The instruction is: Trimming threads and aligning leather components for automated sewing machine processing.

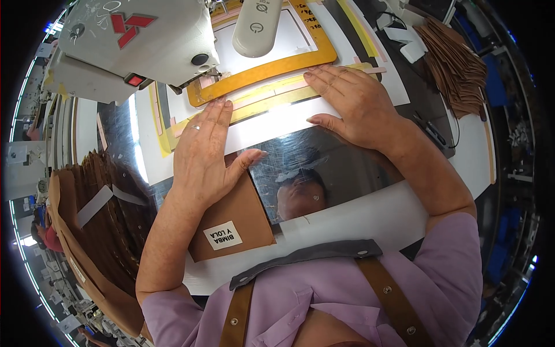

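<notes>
A pale sewing machine head (133, 46) fills the upper left. Beneath it lies a white sheet (396, 87), reaching past both of the person's hands, and nearer the body a shiny metal plate (352, 173). On the sheet, straight ahead of the fingertips, sits the orange frame (263, 77). Its near bar runs crosswise on a slant, the right end farther from the body. A yellow strip (266, 105) lies roughly parallel to that bar on the near side, between frame and plate.

The left hand (202, 147) covers the strip toward its left end, fingers straight and close together, thumb stretched out to the right. The right hand (355, 107) lies over its right part, fingers long and slightly parted, thumb apart and pointing left. Neither pinches anything; how hard they press cannot be told. Both sets of fingertips come right up to the bar, neither clearly nearer.

A brown panel (248, 202) lies by the left wrist, bearing a small white label (222, 235).
</notes>
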A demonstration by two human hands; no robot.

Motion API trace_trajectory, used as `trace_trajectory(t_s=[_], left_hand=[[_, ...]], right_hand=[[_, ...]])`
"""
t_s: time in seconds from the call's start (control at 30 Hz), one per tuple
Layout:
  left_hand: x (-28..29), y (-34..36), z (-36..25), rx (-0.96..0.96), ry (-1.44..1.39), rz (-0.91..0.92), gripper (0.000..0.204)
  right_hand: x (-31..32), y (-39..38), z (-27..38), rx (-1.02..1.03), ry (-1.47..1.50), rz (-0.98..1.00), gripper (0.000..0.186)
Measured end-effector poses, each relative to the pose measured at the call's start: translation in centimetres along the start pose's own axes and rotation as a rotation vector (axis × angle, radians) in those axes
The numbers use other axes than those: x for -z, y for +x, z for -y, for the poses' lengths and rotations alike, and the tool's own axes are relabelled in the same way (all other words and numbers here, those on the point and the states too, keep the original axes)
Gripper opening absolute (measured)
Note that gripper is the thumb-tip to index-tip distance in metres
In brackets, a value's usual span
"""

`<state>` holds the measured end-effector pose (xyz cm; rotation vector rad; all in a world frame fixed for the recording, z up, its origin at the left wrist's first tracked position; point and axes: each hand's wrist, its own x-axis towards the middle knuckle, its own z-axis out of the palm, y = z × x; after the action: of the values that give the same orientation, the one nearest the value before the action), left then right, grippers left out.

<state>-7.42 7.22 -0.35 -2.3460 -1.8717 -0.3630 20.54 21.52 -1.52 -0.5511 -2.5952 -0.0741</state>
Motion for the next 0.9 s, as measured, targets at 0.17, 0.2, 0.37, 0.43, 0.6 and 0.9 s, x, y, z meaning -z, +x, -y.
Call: trace_trajectory(t_s=[0.17,0.2,0.37,0.43,0.6,0.9], left_hand=[[-0.6,0.1,0.9,0.039,-0.047,0.073,0.105],[-0.6,0.2,1.1,0.044,-0.045,0.076,0.105],[-0.6,0.1,1.7,0.045,-0.058,0.110,0.107],[-1.0,0.0,1.9,0.038,-0.047,0.094,0.107],[-0.9,0.3,1.9,0.052,-0.063,0.109,0.107],[-1.3,0.0,1.5,0.056,-0.071,0.070,0.111]], right_hand=[[-0.5,-0.3,-0.3,-0.005,0.011,0.065,0.071],[-0.6,-0.4,-0.3,-0.030,-0.007,0.092,0.075],[-0.8,-0.5,-0.9,-0.119,-0.038,0.206,0.088],[-1.1,-0.6,-0.9,-0.135,-0.029,0.214,0.092],[-1.0,-0.3,-0.9,-0.150,-0.098,0.206,0.093],[-1.0,-0.5,-1.1,-0.186,-0.111,0.209,0.093]])
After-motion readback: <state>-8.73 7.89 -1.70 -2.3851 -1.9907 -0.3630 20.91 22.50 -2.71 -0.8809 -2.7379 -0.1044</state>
